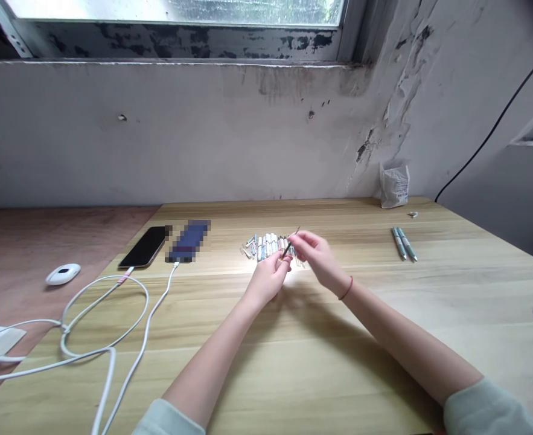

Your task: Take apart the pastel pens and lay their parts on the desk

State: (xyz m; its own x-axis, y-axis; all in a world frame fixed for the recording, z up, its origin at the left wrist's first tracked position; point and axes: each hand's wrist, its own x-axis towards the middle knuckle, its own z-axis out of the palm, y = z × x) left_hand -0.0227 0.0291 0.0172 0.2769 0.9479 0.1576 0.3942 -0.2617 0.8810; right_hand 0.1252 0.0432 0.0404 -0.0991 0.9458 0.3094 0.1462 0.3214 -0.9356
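Note:
My left hand (268,277) is closed around the lower end of a slim dark green pen part (287,249), which tilts up to the right. At its upper end, the fingertips of my right hand (315,252) pinch it, and a thin tip pokes out above them. Whether this is one piece or two fitted together is too small to tell. Just beyond my hands lies a row of white and pale pen barrels (270,243), with small loose pen parts (250,244) to their left. My fingers hide some of the pieces on the right of the row.
Two assembled pens (404,244) lie side by side to the right. A white plastic bag (393,186) stands near the wall. On the left are a black phone (143,247), a blurred blue phone (188,241), white charging cables (143,338) and a white oval device (63,274).

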